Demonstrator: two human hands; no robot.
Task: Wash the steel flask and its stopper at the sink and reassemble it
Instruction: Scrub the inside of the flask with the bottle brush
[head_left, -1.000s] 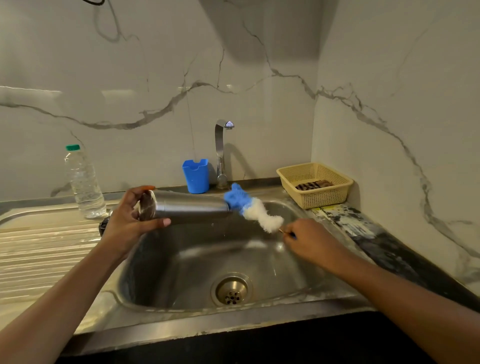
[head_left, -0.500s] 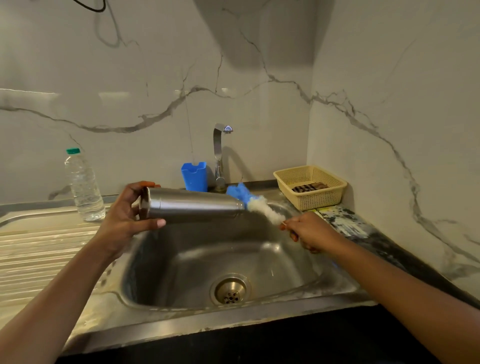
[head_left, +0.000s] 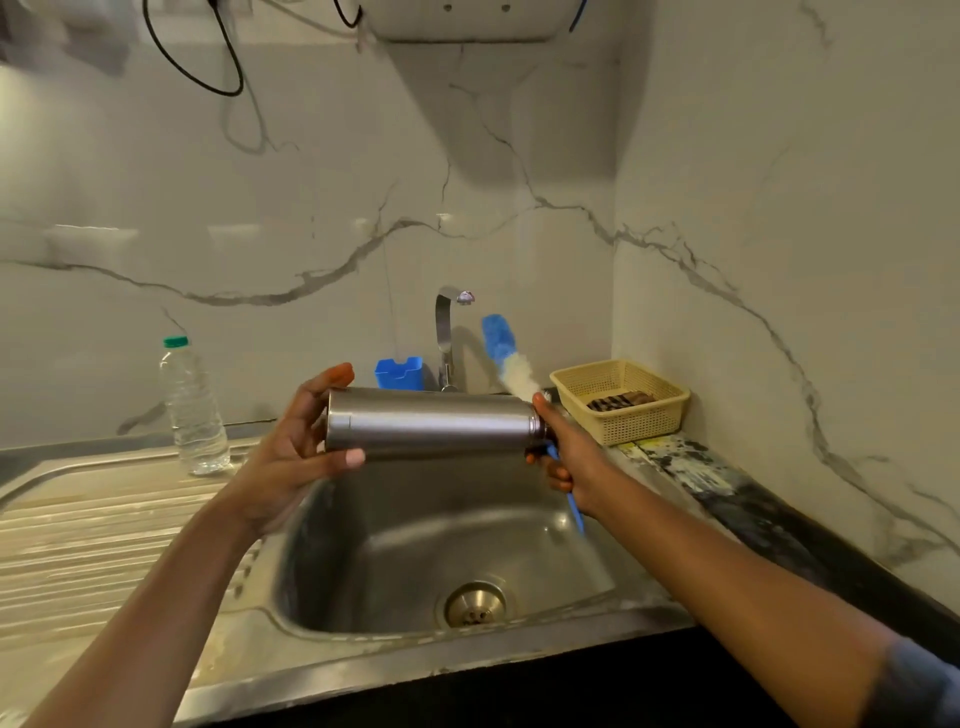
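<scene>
Over one sink (head_left: 415, 530), one flask (head_left: 431, 423), one brush (head_left: 506, 364), two hands (head_left: 291, 457) (head_left: 571, 460)

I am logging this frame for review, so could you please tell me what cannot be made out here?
Head view only:
Mouth of the steel flask: covered by the right hand, so open or closed is unclear.
Flask's base: partly covered by the left hand.
Handle of the brush: middle hidden inside the right hand.
Dark item in the basket: too small to identify.
</scene>
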